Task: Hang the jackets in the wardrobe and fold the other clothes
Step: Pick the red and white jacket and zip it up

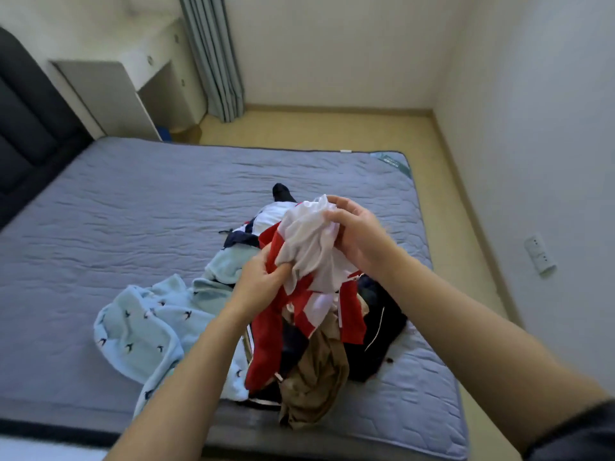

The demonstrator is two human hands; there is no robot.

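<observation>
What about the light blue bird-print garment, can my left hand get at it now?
Probably yes: the light blue garment lies uncovered on the bed just beside the left hand, though that hand is gripping the red-and-white garment.

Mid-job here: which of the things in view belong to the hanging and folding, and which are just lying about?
Job: white garment, gripped by left hand and right hand; red-and-white garment; light blue bird-print garment; tan garment; dark garment.

Lying about: mattress under the pile; desk; curtain; wall socket; headboard.
</observation>
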